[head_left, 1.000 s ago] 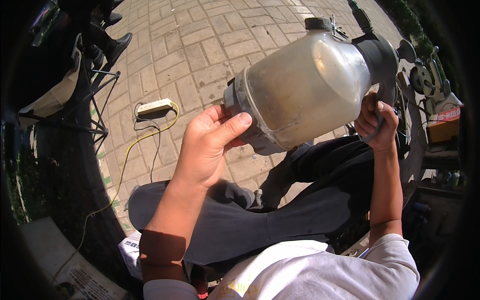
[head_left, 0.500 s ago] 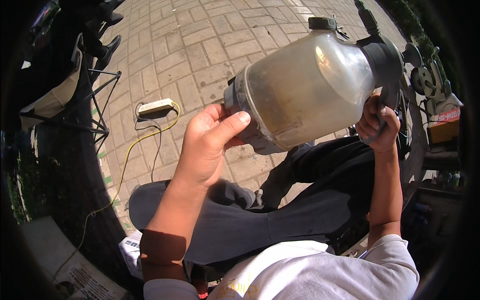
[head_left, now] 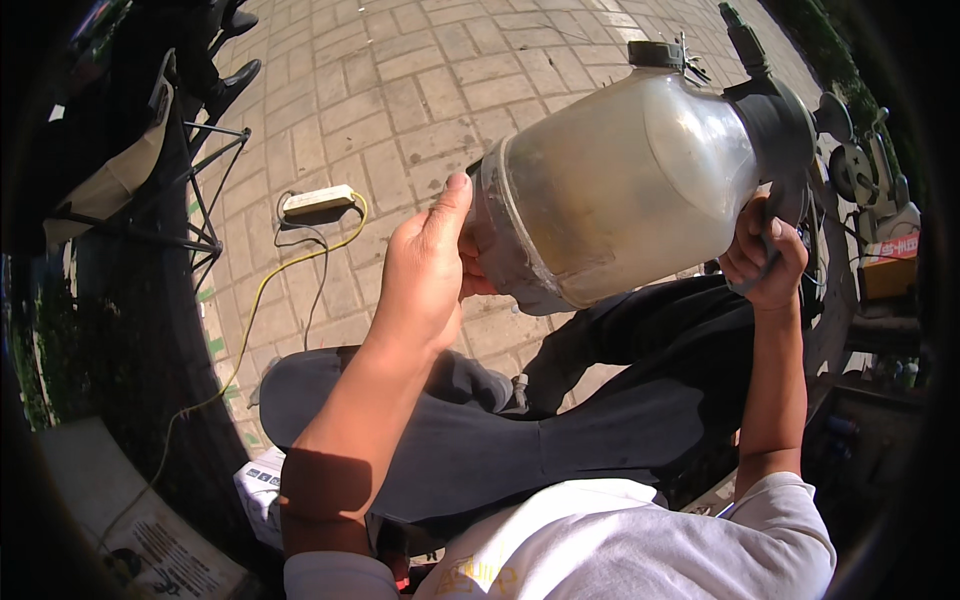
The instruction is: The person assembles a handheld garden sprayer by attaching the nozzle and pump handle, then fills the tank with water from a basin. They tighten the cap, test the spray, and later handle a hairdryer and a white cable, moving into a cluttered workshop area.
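Note:
I hold a large translucent cloudy plastic tank [head_left: 620, 190] tilted on its side above my lap, with a dark cap [head_left: 655, 52] and a black pump head with handle [head_left: 775, 130] at its right end. My left hand [head_left: 425, 270] grips the tank's base end, thumb up along its rim. My right hand [head_left: 765, 262] is closed around the black handle under the pump head. My legs in dark trousers [head_left: 560, 430] lie below the tank.
Paved brick ground [head_left: 400, 100] stretches ahead. A white power strip [head_left: 318, 200] with a yellow cable [head_left: 245, 320] lies on it. A folding stand [head_left: 190, 190] is at the left, machine parts and a red box [head_left: 890, 250] at the right, a printed box [head_left: 262, 490] by my hip.
The tank has shifted slightly up and to the right in my hands. Both grips stay the same.

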`<state>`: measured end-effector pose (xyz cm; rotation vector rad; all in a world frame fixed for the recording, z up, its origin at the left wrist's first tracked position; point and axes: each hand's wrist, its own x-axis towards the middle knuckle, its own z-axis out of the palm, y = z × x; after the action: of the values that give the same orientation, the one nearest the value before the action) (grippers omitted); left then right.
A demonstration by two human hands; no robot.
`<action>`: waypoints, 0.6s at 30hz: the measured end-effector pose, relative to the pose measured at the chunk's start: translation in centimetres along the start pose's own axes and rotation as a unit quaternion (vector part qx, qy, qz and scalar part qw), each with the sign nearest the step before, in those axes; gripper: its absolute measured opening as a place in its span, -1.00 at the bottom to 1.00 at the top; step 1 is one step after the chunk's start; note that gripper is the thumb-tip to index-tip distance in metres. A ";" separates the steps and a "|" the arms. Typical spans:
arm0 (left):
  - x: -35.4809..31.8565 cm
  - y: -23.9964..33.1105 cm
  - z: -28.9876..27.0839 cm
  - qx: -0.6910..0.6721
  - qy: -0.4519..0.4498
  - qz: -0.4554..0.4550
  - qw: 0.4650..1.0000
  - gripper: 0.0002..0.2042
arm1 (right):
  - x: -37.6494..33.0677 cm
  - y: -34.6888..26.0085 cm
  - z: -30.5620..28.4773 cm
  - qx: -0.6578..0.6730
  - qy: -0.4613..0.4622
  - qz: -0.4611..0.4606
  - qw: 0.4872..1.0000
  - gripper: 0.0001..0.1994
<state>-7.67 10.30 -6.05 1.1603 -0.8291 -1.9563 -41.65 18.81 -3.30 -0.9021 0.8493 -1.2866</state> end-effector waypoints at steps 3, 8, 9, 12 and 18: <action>-0.1 -0.3 0.2 -0.052 0.028 0.002 0.998 -0.51 | -0.1 -0.1 -0.1 0.009 0.007 0.008 1.000 -0.76; -0.2 -0.1 0.6 -0.067 0.007 -0.004 0.998 -0.55 | 0.0 -0.1 -0.6 0.025 0.020 0.023 0.999 -0.76; -0.1 -0.2 0.4 -0.063 -0.007 -0.005 0.998 -0.56 | 0.0 -0.1 -0.5 0.024 0.020 0.023 0.999 -0.76; 0.2 -0.3 0.1 -0.059 -0.020 -0.008 0.998 -0.57 | 0.1 -0.1 -0.6 0.023 0.026 0.022 0.999 -0.76; 2.1 -0.8 -1.5 -0.036 -0.017 -0.041 0.998 -0.55 | 0.1 0.1 2.0 -0.005 0.092 0.000 0.996 -0.77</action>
<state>-7.28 8.76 -8.26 1.1382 -0.7331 -2.0608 -39.84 18.85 -2.56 -0.7986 0.9998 -1.3810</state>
